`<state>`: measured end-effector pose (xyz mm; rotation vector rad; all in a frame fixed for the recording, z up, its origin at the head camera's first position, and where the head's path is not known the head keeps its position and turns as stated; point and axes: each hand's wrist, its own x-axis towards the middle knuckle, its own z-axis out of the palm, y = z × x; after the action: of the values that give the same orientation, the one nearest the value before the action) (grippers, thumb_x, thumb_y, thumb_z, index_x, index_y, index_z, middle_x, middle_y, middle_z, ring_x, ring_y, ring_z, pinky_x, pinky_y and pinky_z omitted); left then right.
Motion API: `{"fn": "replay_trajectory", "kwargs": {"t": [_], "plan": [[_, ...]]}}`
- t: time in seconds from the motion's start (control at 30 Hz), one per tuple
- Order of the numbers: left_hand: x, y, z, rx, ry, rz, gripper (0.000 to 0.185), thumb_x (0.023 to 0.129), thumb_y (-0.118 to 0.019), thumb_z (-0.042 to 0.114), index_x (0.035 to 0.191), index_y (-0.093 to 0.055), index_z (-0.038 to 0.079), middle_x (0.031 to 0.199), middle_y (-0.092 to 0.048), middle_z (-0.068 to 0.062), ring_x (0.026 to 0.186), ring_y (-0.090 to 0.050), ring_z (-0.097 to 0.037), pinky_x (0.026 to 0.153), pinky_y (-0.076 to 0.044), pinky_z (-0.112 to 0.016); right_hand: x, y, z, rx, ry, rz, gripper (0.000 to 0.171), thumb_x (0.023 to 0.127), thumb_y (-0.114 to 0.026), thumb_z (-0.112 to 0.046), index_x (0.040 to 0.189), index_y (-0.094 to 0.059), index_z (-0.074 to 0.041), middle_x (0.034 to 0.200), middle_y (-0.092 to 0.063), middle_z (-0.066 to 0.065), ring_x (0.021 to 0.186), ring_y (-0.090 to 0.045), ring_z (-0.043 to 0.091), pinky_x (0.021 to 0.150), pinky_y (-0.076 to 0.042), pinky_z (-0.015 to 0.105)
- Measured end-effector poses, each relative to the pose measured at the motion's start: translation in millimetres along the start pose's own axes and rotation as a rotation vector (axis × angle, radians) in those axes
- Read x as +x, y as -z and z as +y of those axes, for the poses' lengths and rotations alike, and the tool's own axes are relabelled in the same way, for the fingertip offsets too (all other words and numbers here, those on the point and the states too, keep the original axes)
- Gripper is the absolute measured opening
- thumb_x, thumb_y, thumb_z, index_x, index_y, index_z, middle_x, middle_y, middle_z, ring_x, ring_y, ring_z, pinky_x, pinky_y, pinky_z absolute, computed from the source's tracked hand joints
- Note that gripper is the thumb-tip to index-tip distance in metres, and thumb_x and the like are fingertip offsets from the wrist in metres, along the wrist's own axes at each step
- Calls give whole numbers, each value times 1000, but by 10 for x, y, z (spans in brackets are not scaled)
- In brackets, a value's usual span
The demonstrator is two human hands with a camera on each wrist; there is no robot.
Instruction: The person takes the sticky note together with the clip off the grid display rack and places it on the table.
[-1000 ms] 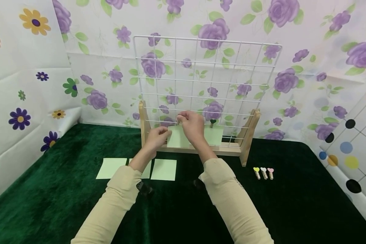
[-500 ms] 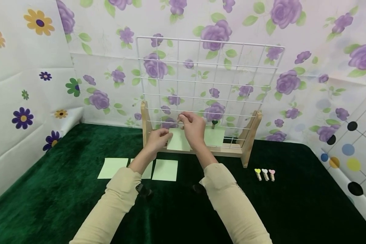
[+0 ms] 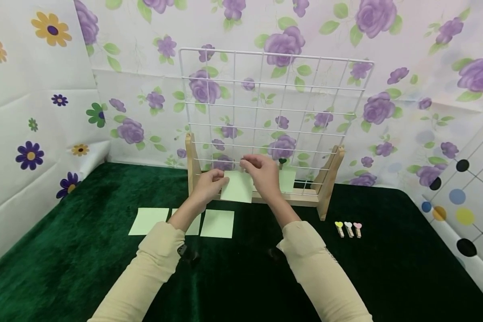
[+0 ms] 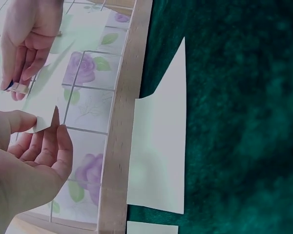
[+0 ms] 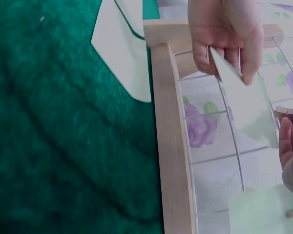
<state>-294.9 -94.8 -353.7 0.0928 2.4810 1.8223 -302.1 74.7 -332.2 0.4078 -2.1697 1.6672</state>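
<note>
A pale green paper note is pinched at its left edge between thumb and fingers of my left hand, in front of the lower wire grid. My right hand pinches a small wooden clothespin with a dark blue top, near the note's upper right corner. In the right wrist view the clothespin's wooden end points toward the note, whose corner bends outward. Just right of that hand, another pale green note hangs on the grid under a clothespin with a dark green heart.
Three pale green notes lie in a row on the dark green cloth; the rightmost note shows whole, the middle one is partly covered by the left arm. Three heart clothespins lie at right. Wooden feet support the grid.
My right hand has drawn slightly right and down from the grid with its clothespin, uncovering more of the held note. The note's lower edge now sits lower; the left hand has barely moved.
</note>
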Motion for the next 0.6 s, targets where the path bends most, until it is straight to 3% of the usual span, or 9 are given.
{"fn": "replay_trajectory", "kwargs": {"t": [0.27,0.6], "plan": [[-49,-1,4,14,-17,-13,31,99,-54,19,122,-58,-1,115,-62,-15,100,-55,-24,86,-49,-37,-53,123,37,-46,32,-67,19,90,-69,-13,104,-73,-1,99,-72,9,89,-67,19,79,-54,32],[-70,-39,-25,10,-30,-2,27,99,-55,19,117,-61,1,109,-65,-13,94,-58,-23,83,-51,-37,-100,228,85,-88,-31,-126,21,87,-69,-2,107,-73,0,104,-71,13,93,-68,23,79,-55,35]]}}
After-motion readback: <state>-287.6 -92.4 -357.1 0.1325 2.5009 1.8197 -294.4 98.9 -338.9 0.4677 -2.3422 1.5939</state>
